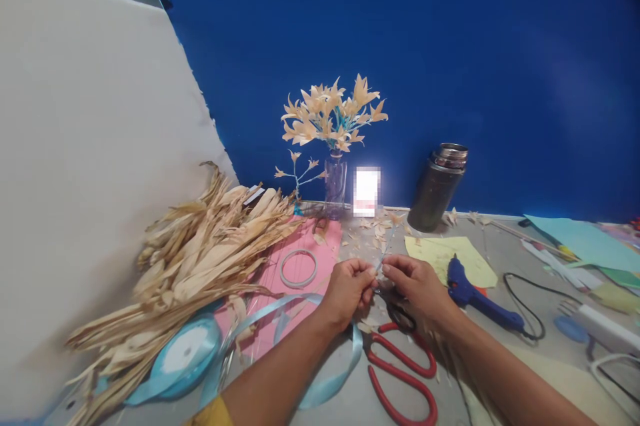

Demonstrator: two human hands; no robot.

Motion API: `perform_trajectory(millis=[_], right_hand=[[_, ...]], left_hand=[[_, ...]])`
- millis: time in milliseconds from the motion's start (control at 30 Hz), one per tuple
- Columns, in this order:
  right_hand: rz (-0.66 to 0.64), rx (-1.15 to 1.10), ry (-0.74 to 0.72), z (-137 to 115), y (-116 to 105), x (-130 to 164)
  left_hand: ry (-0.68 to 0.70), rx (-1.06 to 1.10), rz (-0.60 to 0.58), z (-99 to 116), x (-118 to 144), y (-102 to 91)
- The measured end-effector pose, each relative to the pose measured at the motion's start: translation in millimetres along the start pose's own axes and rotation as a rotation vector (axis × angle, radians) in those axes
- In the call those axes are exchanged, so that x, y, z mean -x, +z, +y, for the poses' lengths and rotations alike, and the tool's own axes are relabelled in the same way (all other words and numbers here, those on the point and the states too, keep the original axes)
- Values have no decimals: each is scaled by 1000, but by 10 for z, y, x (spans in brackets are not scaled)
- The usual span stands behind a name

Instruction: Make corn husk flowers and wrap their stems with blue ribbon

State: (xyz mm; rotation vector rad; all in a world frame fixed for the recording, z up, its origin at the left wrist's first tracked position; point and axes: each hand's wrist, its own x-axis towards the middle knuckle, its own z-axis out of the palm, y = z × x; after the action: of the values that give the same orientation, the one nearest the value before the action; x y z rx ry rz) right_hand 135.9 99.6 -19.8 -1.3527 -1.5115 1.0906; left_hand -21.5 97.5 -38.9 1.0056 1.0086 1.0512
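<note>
My left hand (350, 285) and my right hand (413, 283) meet over the middle of the table, both with fingers pinched. Between their fingertips is a thin, pale blue flower stem (387, 247), which leans up to a small corn-husk flower. Light blue ribbon (345, 376) loops from its spool (187, 353) and passes close under my left hand; whether those fingers also grip it is hidden. Large red-handled scissors (403, 363) lie just below my hands, beside a second, dark-handled pair of scissors (401, 316) partly under my right hand.
Dried corn husks (215, 246) are heaped at left, next to pink paper (323, 249) with a tape roll (299, 269). Behind stand a vase (335, 179) of husk flowers and a dark flask (436, 189). A blue glue gun (480, 303) and its cord lie right.
</note>
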Motion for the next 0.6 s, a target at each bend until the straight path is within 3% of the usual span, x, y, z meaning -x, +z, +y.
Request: perform_trajectory(millis=[133,367,500,600], right_hand=[[-1,-13,-44,4,8,10],[-5,-97,29,-11,1,32],[-7,-260,123,-27,23,47],[-45,-463,212,-23,46,58]], left_hand=[[3,-21,48,7,-9,-13],[53,-35,99,37,-7,3],[98,-46,130,29,-1,19],[199,-176,153,22,14,19]])
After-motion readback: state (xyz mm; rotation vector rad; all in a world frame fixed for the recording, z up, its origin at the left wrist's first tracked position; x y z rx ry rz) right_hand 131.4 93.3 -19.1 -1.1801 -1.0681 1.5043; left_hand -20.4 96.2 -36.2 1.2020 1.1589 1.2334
